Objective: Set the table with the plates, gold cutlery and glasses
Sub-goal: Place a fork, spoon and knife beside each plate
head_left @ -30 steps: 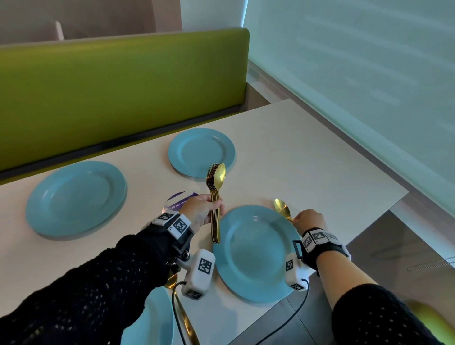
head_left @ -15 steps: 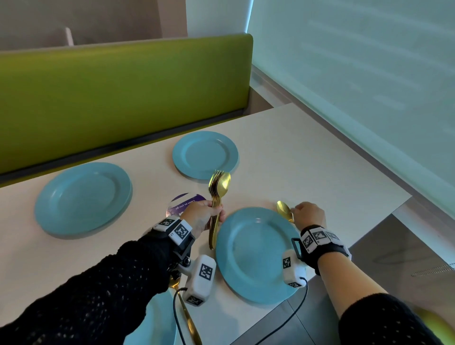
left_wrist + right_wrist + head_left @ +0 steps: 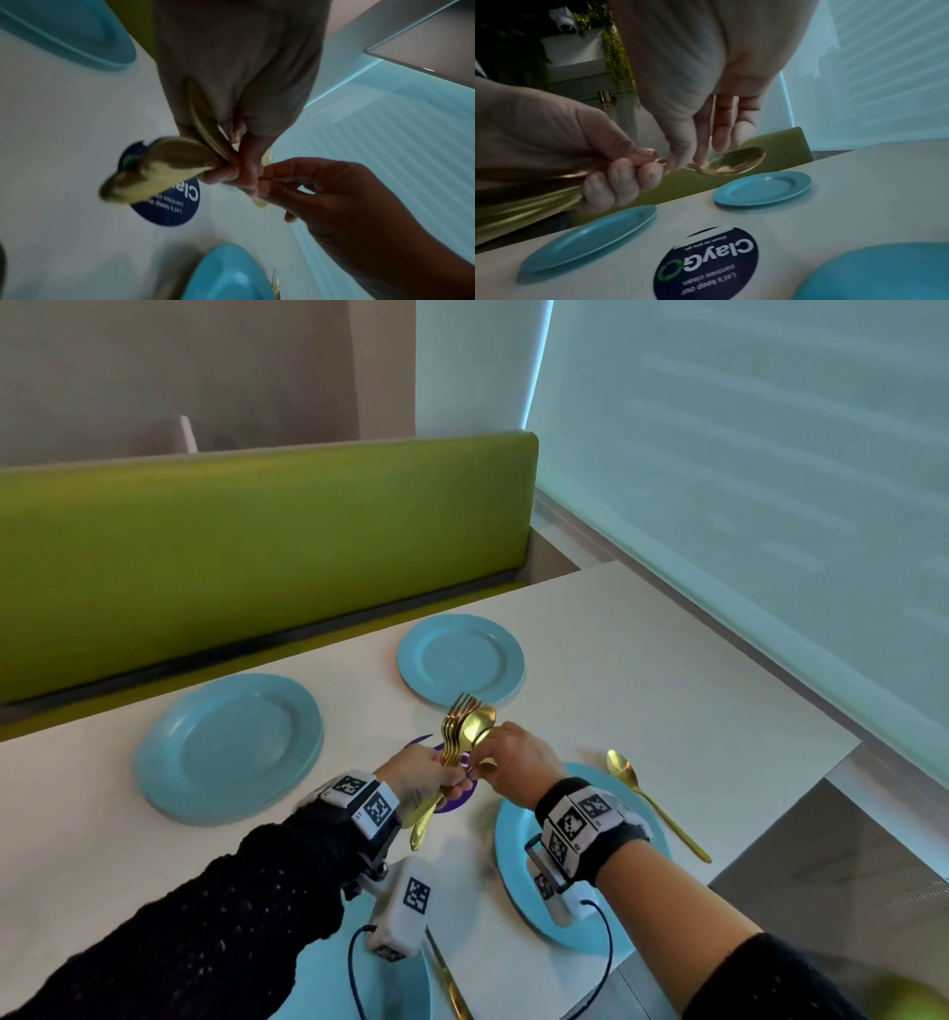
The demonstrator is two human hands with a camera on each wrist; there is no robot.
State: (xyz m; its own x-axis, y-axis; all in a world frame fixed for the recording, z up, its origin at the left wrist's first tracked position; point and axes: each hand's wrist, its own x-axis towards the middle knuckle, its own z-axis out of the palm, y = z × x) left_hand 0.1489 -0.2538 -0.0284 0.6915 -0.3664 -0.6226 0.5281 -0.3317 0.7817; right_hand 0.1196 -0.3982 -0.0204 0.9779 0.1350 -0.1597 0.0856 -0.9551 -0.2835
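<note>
Since the earlier frame the right hand [image 3: 515, 759] has left the spoon [image 3: 648, 797] lying beside the near plate [image 3: 518, 860] and crossed to the cutlery bundle [image 3: 464, 737], fingertips pinching one piece, probably the next to lay. The left hand [image 3: 418, 775] grips the bundle above the worktop [image 3: 667, 690], long axis running away from the person, tines and bowls pointing to the far plate [image 3: 460, 660].

The hands [image 3: 462, 770] hide the cutlery bundle's [image 3: 464, 726] handles.
</note>
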